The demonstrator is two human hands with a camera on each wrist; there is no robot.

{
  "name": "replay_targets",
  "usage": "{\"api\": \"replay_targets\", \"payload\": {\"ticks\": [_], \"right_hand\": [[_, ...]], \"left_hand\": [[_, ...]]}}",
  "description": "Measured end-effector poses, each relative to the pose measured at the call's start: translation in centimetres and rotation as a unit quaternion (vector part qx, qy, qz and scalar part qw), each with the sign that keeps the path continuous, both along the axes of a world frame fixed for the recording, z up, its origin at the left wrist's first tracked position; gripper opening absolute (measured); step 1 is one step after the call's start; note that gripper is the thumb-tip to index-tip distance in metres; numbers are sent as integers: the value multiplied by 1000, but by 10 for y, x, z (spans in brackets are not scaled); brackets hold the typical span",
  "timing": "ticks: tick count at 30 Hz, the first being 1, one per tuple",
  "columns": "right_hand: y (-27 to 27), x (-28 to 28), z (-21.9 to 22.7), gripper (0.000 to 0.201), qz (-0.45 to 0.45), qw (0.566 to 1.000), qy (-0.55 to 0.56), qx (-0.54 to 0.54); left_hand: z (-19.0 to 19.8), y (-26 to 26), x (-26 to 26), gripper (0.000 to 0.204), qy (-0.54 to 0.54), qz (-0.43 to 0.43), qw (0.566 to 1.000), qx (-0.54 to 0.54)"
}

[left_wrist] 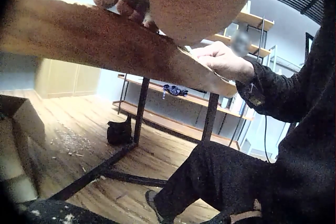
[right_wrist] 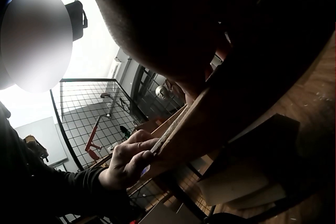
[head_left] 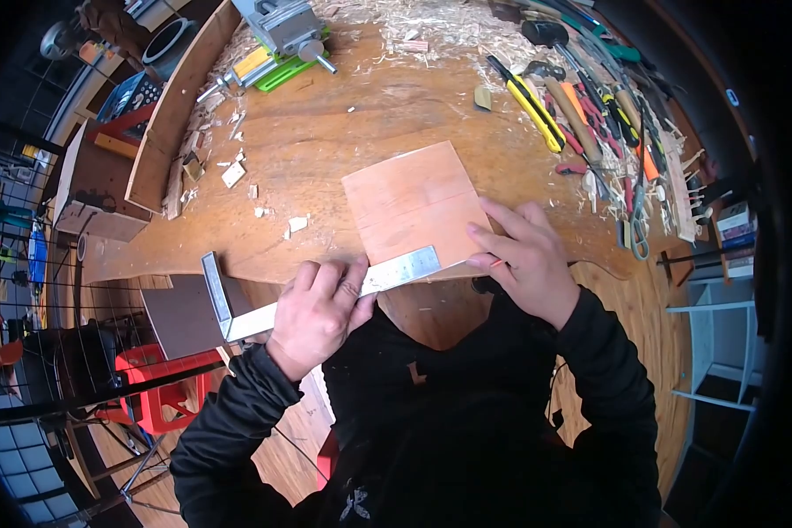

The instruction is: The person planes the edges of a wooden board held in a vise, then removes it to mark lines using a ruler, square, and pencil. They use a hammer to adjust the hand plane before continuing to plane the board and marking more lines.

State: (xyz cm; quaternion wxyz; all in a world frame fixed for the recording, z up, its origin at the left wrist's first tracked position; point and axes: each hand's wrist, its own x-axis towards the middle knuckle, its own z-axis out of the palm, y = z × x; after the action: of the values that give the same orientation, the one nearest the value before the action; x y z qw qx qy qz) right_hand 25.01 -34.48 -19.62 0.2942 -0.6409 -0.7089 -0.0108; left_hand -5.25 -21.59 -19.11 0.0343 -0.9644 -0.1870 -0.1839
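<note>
A square, thin wooden board point(head_left: 405, 189) with faint lines across it lies at the front edge of the workbench. My left hand point(head_left: 317, 312) grips the steel blade of a try square point(head_left: 405, 269), whose end lies across the board's near corner. The square's stock point(head_left: 216, 286) sticks out past the bench edge to the left. My right hand point(head_left: 528, 255) is at the board's right edge, fingertips on it, and pinches a slim pencil with a red part showing; most of the pencil is hidden by the fingers. Both wrist views mainly show the hands at the bench edge.
A vise point(head_left: 282, 35) stands at the back left beside an upright wooden plank point(head_left: 185, 97). On the right lie a yellow utility knife point(head_left: 532, 110), scissors point(head_left: 638, 238) and several carving tools. Wood shavings point(head_left: 414, 40) cover the back. A red stool point(head_left: 154, 387) stands below left.
</note>
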Motion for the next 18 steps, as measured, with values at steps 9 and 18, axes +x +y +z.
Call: {"api": "replay_targets", "payload": {"ticks": [9,18], "right_hand": [[0,-1,-1,39,4,1000,12,-1],[0,-1,-2,40,1,1000,9,-1]], "left_hand": [[-3,-2,0,49,-13,1,1000,6],[-2,0,-1,47,-12,-6,1000,-5]]}}
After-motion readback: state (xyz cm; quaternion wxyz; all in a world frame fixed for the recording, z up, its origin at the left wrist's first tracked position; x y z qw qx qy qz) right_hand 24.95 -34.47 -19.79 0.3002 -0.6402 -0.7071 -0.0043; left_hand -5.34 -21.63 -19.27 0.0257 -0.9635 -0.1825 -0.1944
